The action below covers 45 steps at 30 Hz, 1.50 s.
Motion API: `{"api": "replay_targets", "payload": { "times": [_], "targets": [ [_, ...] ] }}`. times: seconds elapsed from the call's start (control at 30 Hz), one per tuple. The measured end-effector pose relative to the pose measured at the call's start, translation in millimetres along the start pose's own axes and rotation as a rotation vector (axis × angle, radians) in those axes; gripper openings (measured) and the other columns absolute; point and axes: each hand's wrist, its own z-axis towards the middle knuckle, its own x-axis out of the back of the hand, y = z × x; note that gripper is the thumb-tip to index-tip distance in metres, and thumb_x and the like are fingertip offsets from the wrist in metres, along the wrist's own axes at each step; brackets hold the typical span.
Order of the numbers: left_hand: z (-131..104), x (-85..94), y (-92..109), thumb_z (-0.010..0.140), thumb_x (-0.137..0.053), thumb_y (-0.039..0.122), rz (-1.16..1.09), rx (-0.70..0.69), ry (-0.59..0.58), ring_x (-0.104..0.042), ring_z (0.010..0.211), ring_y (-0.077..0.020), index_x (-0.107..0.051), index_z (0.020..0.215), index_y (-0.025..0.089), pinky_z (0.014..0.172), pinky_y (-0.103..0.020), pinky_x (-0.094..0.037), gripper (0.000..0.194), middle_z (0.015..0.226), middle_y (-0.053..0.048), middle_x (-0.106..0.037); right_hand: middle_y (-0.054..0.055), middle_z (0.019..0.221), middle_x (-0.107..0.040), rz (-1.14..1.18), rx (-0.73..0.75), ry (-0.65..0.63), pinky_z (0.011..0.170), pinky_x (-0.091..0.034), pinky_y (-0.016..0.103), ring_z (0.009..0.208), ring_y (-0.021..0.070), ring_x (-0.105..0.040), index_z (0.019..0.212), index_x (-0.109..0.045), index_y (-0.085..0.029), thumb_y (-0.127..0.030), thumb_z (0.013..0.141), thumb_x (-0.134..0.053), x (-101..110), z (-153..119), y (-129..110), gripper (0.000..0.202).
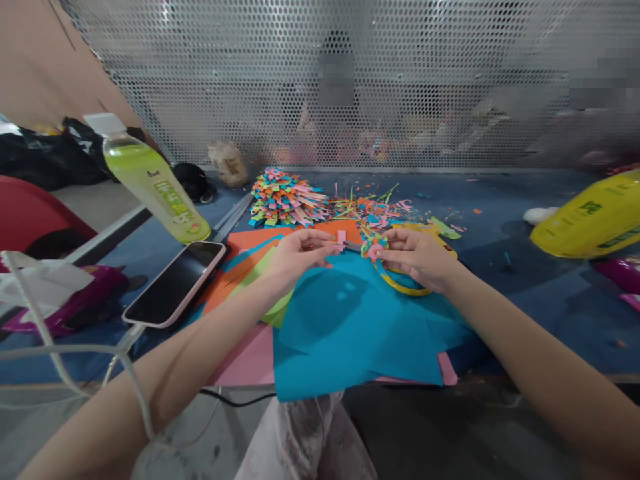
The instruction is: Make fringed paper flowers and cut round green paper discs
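Observation:
In the head view my left hand (pixel 306 255) has thumb and fingers pinched at a small pink paper strip (pixel 341 237). My right hand (pixel 420 255) grips a small multicoloured paper cluster (pixel 373 249) of green, orange, blue and pink pieces. A yellow-handled pair of scissors (pixel 403 288) shows beneath that hand, its blades pointing left toward my left fingers; whether the hand also holds them I cannot tell. Below both hands lie blue paper sheets (pixel 345 333), over orange, green and pink ones. Behind them sits a pile of folded multicoloured paper strips (pixel 283 200).
Paper scraps (pixel 370 207) are scattered beyond my hands. At left are a green drink bottle (pixel 155 183), a phone (pixel 175 283) and a white cable (pixel 125 367). A yellow bottle (pixel 595 213) lies at right. A perforated metal panel (pixel 425 67) closes off the back.

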Motion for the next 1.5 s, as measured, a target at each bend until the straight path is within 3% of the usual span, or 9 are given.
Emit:
{"api": "replay_targets", "payload": {
  "times": [0.17, 0.37, 1.03, 1.5],
  "targets": [
    [-8, -11.4, -2, 0.055, -0.083, 0.023, -0.089, 0.106, -0.003, -0.066, 0.075, -0.0137, -0.064, 0.082, 0.013, 0.058, -0.021, -0.051, 0.034, 0.082, -0.005, -0.071, 0.003, 0.083, -0.070, 0.100, -0.021, 0.045, 0.074, -0.057, 0.032, 0.080, 0.0161, -0.067, 0.077, -0.055, -0.020, -0.027, 0.056, -0.083, -9, -3, -2, 0.036],
    [-12, -19.6, -5, 0.059, -0.079, 0.015, -0.168, 0.162, -0.004, -0.065, 0.071, -0.0120, -0.065, 0.082, 0.012, 0.055, -0.019, -0.050, 0.027, 0.074, -0.003, -0.069, -0.001, 0.078, -0.068, 0.166, -0.076, 0.018, 0.070, -0.059, 0.029, 0.074, 0.0140, -0.068, 0.077, -0.055, -0.019, -0.020, 0.055, -0.083, -15, -5, -4, 0.036],
    [-15, -22.3, -2, 0.061, -0.079, 0.015, -0.272, 0.161, -0.150, -0.064, 0.069, -0.0110, -0.068, 0.083, 0.015, 0.058, -0.021, -0.049, 0.025, 0.076, -0.002, -0.068, -0.002, 0.078, -0.066, 0.177, -0.063, 0.007, 0.067, -0.057, 0.026, 0.073, 0.0120, -0.065, 0.076, -0.057, -0.020, -0.019, 0.056, -0.082, -18, -8, -7, 0.032],
    [-15, -21.7, -2, 0.057, -0.081, 0.017, -0.212, 0.127, -0.166, -0.063, 0.065, -0.0113, -0.069, 0.085, 0.015, 0.053, -0.021, -0.044, 0.030, 0.077, -0.003, -0.070, -0.003, 0.077, -0.063, 0.148, -0.066, 0.015, 0.069, -0.057, 0.030, 0.073, 0.0137, -0.065, 0.076, -0.053, -0.021, -0.020, 0.054, -0.082, -19, -9, -8, 0.036]
  ]
}}
